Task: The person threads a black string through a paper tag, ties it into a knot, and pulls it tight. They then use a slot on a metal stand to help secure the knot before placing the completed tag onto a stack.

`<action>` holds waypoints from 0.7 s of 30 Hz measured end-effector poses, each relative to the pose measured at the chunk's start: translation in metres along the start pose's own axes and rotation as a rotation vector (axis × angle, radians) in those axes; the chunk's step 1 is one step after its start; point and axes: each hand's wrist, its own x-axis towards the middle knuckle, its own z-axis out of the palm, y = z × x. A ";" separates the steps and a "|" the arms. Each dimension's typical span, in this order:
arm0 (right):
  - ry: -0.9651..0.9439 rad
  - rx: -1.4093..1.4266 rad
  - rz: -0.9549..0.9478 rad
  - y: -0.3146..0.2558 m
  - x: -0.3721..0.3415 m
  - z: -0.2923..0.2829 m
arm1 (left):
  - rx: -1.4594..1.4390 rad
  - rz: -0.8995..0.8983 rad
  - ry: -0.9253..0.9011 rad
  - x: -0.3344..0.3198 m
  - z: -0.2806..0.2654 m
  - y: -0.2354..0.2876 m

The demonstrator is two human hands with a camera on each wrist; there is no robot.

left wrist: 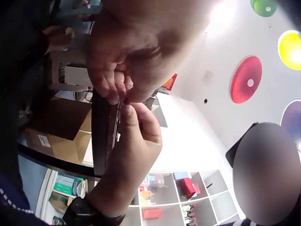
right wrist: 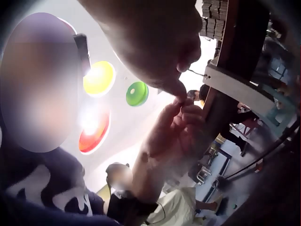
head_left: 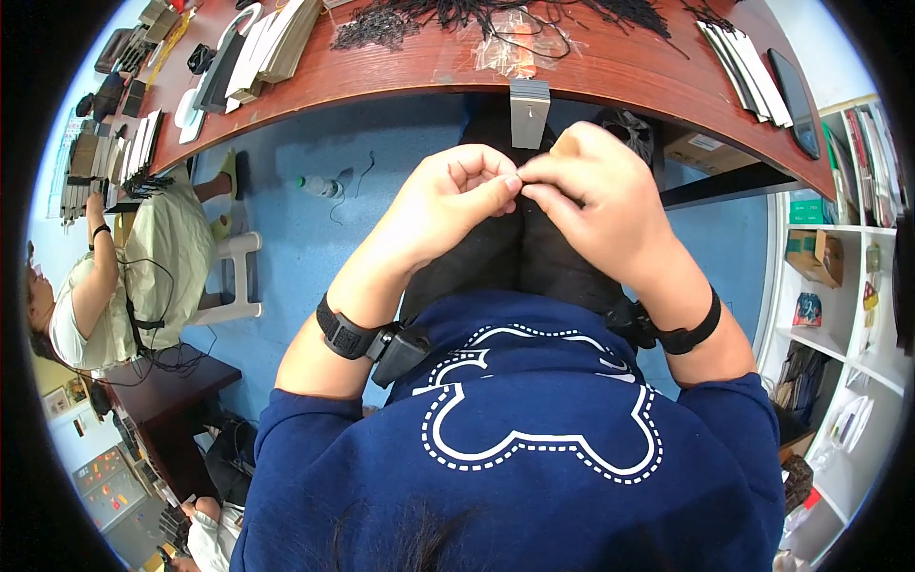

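Head view: left hand (head_left: 446, 198), right hand (head_left: 610, 198) pinch item (head_left: 522, 183) too small to identify; fingertips meet, likely for fine control.

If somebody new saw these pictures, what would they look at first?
Probably the left hand and the right hand, meeting near the upper middle of the head view; whatever is between them is too small to make out. Lower down, the big white curvy outline stands out on the navy top. In the left wrist view, the bright red disc, yellow disc and green disc pop out at the upper right.
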 end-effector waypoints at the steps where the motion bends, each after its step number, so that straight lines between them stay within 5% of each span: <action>1: 0.005 0.110 0.187 -0.004 0.002 -0.005 | 0.004 0.037 -0.016 -0.001 -0.002 0.001; 3: -0.038 0.306 0.471 0.000 0.000 -0.008 | 0.006 0.074 -0.029 -0.002 -0.003 0.004; 7: -0.113 0.611 0.614 0.006 -0.005 -0.003 | 0.138 0.106 -0.008 -0.004 -0.001 0.010; 14: -0.022 0.636 0.602 0.003 -0.007 0.005 | 0.558 0.264 0.074 -0.007 0.004 0.021; 21: 0.151 0.236 0.415 -0.012 -0.003 0.013 | 0.685 0.438 0.325 -0.008 0.017 0.020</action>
